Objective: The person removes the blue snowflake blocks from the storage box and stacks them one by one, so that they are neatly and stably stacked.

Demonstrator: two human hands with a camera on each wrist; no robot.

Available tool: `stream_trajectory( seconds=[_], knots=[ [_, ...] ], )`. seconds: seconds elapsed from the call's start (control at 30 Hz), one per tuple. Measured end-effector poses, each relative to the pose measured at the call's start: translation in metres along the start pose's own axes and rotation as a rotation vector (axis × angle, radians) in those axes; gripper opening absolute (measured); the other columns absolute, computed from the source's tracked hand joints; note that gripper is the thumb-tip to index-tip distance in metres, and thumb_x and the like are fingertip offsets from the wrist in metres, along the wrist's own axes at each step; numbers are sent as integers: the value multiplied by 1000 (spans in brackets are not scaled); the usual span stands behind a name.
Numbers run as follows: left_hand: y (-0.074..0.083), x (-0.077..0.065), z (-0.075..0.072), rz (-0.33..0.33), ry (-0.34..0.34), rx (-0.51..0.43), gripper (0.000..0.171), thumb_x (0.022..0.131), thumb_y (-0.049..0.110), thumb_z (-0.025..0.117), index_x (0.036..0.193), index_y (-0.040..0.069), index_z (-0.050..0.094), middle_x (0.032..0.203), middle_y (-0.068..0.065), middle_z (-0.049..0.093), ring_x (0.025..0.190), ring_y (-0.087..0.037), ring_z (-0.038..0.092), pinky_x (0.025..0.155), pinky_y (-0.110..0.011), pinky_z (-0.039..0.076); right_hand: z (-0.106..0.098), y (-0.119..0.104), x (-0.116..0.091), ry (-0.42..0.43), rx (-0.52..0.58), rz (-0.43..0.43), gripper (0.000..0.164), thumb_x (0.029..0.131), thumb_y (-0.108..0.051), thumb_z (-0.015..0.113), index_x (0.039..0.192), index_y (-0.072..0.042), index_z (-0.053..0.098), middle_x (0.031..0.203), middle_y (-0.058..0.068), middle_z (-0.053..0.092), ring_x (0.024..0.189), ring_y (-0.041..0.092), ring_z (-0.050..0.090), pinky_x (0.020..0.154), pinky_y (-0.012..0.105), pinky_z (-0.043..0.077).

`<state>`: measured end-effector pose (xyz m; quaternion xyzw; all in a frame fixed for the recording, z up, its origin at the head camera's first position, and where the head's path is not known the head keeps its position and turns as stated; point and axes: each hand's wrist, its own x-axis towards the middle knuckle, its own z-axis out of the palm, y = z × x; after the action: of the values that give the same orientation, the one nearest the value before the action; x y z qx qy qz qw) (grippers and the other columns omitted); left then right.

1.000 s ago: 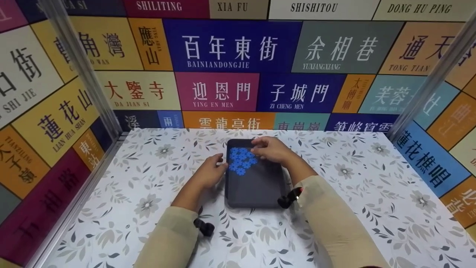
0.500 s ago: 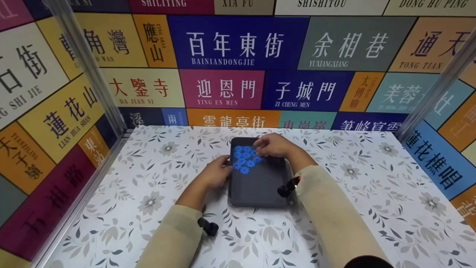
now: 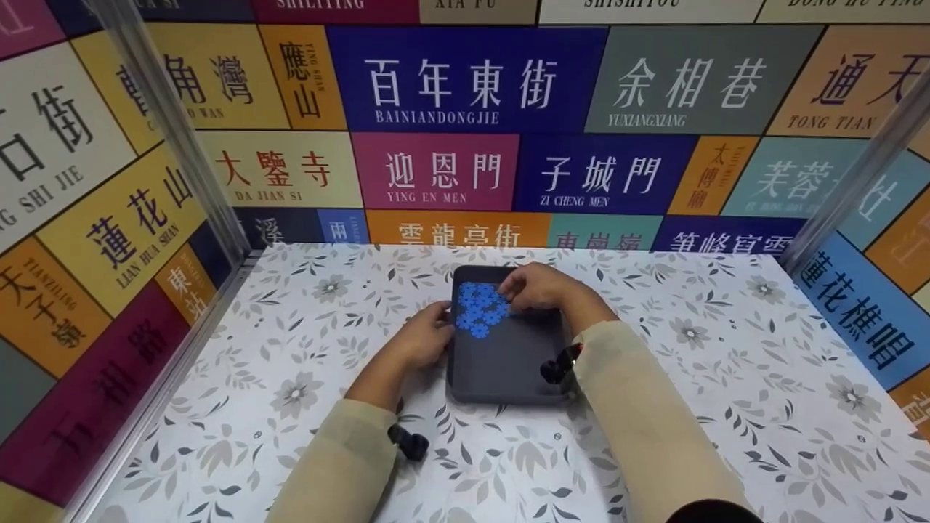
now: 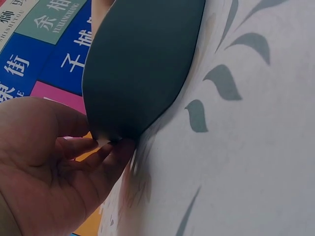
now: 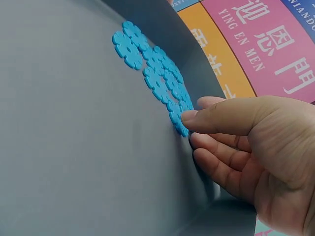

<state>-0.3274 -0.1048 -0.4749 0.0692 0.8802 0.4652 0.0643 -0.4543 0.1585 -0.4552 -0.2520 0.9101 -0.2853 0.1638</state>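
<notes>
A dark grey tray (image 3: 501, 370) lies on the table, with several flat blue snowflake discs (image 3: 479, 309) joined edge to edge in its far left part. My left hand (image 3: 421, 338) grips the tray's left side; in the left wrist view, its thumb and fingers close on the tray's outer wall (image 4: 138, 64). Over the right end of the disc cluster is my right hand (image 3: 545, 287). Seen from the right wrist, its thumb lies on a blue snowflake disc (image 5: 177, 120) and the other fingers curl beside it, pinching that disc at its edge.
The table (image 3: 290, 436) has a white cover printed with grey leaves and flowers. Behind it stands a wall of coloured sign panels (image 3: 436, 174), and metal posts (image 3: 174, 138) rise at the corners. Each sleeve carries a small black camera (image 3: 410, 442).
My left hand has moved in to the tray's left side and now holds it. My right hand has lowered slightly onto the disc cluster. The head view has shifted a little.
</notes>
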Motion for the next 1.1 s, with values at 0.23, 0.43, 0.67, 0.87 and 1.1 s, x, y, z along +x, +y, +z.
stream_trajectory(
  seconds=[0.23,0.43,0.67,0.87,1.1],
  knots=[
    [1,1,0,-2,0,11,57,107,17,52,161,3,43,157,-21,57,151,-38,50,130,-52,34,0,1,-2,0,-37,35,39,86,-16,85,124,-17,80,119,6,78,111,24,71,101,45,58],
    [-1,1,1,19,4,13,56,106,15,52,160,1,45,154,-23,59,149,-39,52,129,-53,35,3,-1,-2,1,-73,23,38,86,-20,87,123,-21,81,120,4,78,113,24,70,102,46,57],
    [-1,1,0,17,10,1,56,105,13,52,159,-1,45,152,-24,60,147,-38,54,129,-51,37,6,-2,-2,-3,-91,11,36,87,-20,86,123,-22,81,119,4,79,111,24,69,101,46,57],
    [-1,1,0,10,9,17,57,105,14,52,160,2,45,152,-23,60,147,-38,54,129,-52,36,6,-4,-2,-13,-113,31,35,88,-20,86,123,-24,81,122,4,78,116,25,69,104,48,57],
    [-2,3,1,-12,11,0,57,104,15,53,160,3,46,152,-22,60,145,-37,56,127,-51,39,6,-7,-2,-17,-116,37,36,88,-20,86,124,-22,81,121,5,78,114,25,69,102,47,57]
  ],
)
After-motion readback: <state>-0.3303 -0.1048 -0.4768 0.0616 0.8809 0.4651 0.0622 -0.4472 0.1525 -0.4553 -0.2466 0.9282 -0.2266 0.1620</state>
